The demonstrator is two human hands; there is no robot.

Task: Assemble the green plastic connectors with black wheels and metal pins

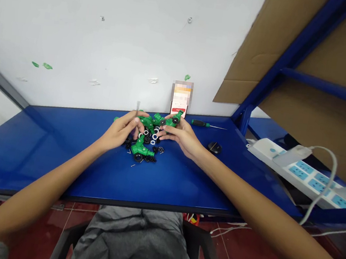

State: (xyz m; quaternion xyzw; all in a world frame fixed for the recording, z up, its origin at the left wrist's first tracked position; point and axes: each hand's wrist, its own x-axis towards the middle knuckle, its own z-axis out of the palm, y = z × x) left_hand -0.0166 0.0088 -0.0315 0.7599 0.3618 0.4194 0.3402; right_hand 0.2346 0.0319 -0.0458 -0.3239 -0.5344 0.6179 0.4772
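Observation:
Over the left side of a heap of small parts, my left hand (120, 130) has its fingers apart and loosely bent, touching or nearly touching a green plastic piece (148, 122). My right hand (185, 138) grips a green plastic fitting with black ends (172, 121), tilted up to the right. Another branched green fitting (142, 148) with a black ring lies nearer to me. Around it are white rings (154, 136), black rings and small black pieces (158, 149). Small screws (132, 165) are scattered at the front of the heap. My left fingertips are partly hidden among the parts.
A phone (181, 100) leans on the white wall behind the heap. To the right lie a green-and-black screwdriver (201, 123) and a black computer mouse (214, 147). A white power strip (304, 171) with cables is beside the blue table (165, 184).

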